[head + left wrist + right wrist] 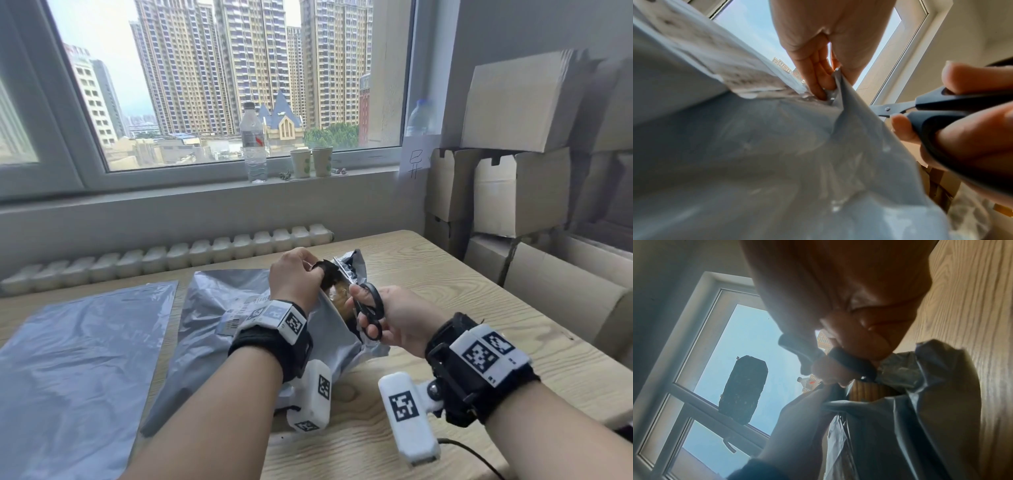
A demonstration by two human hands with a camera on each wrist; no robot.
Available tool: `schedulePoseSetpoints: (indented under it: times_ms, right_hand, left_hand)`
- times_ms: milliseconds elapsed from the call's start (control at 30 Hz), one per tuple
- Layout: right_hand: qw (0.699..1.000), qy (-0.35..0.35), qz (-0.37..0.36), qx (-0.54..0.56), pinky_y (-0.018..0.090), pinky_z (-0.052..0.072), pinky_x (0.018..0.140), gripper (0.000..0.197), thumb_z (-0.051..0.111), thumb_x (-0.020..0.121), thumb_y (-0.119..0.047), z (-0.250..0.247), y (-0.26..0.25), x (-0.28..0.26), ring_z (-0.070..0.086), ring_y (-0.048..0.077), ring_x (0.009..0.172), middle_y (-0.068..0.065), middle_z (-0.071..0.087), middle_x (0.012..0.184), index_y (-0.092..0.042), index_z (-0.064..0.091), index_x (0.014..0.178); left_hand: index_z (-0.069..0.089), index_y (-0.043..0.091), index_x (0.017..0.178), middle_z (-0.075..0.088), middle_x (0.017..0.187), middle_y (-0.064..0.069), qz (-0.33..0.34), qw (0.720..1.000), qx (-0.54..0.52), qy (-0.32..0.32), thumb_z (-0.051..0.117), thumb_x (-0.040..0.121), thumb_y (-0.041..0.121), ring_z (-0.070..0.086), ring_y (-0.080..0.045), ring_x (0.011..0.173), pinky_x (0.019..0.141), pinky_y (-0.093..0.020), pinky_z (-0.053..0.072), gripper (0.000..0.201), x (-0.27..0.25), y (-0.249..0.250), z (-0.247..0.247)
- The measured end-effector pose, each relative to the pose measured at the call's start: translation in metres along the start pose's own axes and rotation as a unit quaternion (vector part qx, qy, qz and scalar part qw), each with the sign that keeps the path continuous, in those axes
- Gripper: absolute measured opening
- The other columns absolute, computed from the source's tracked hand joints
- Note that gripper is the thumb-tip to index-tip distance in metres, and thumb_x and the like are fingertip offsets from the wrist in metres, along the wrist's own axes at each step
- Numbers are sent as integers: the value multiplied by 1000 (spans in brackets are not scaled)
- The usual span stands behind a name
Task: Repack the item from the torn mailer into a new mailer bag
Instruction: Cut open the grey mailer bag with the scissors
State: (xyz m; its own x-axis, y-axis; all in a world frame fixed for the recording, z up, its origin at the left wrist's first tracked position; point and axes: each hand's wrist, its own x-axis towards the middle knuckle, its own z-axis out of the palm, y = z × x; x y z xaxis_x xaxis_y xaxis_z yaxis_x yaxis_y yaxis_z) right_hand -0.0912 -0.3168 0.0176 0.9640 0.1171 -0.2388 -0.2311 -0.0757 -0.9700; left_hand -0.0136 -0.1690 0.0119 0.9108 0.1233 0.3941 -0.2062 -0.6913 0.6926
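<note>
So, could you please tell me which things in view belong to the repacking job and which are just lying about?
Job:
- torn mailer, its edge pinched by the left hand
- scissors, held in the right hand
- brown item showing in the opening
- new mailer, flat on the table

Lying about:
- bottle on the sill
- two paper cups
- cardboard boxes

A high-rise packing room: stacked cardboard boxes (520,192) beside a wooden table (445,274), window (222,85) facing towers.
</note>
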Motion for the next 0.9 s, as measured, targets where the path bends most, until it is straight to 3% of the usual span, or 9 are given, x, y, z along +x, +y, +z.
schedulePoseSetpoints:
  times_ms: [133, 233, 367, 567, 767, 900]
  right_hand:
    - [1000, -11, 11, -8, 17, 37, 42, 34, 54, 93, -44, -3, 1, 0, 48, 9, 44, 2, 55, 63, -10, 60, 95]
    - [1000, -18, 19, -4, 16, 34, 38, 37, 51, 93, -48, -2, 1, -1, 48, 9, 46, 1, 53, 63, -11, 56, 96]
    - [1000, -7, 17, 0, 17, 32, 43, 33, 54, 94, -41, -2, 2, 4, 46, 7, 43, 0, 53, 60, -9, 58, 97]
    - [999, 7, 23, 40, 13, 41, 39, 25, 60, 91, -32, -9, 4, 8, 48, 4, 39, 0, 53, 59, -7, 62, 90]
    - [999, 2, 22, 24, 16, 40, 38, 30, 66, 87, -31, -12, 3, 9, 49, 8, 42, 4, 58, 64, -7, 63, 106]
    - [997, 73, -23, 9, 19, 44, 43, 27, 70, 85, -24, -18, -5, 11, 55, 11, 47, 7, 65, 69, -11, 60, 106]
  left_hand:
    - [71, 15, 87, 72, 85, -8, -4, 1000, -27, -12, 68, 79, 16, 67, -27, 85, 78, -32, 53, 9, 2, -3, 2]
    - [70, 14, 87, 72, 84, -8, 1, 999, -27, -28, 68, 81, 16, 67, -26, 84, 77, -31, 53, 7, 2, -4, 4]
    - [69, 13, 92, 72, 91, -10, -10, 999, -18, -26, 66, 84, 16, 66, -27, 88, 80, -33, 53, 9, 5, -6, 9]
    - [67, 13, 92, 72, 93, -9, -34, 999, -30, -26, 65, 86, 17, 66, -27, 91, 83, -35, 52, 7, 11, -14, 10]
    - [68, 16, 95, 72, 94, -6, -64, 997, -42, -20, 60, 87, 10, 66, -23, 92, 83, -31, 51, 13, 16, -23, 10]
    - [64, 18, 104, 68, 101, -2, -97, 992, -66, -46, 59, 82, 3, 65, -20, 94, 88, -35, 54, 28, 17, -26, 12]
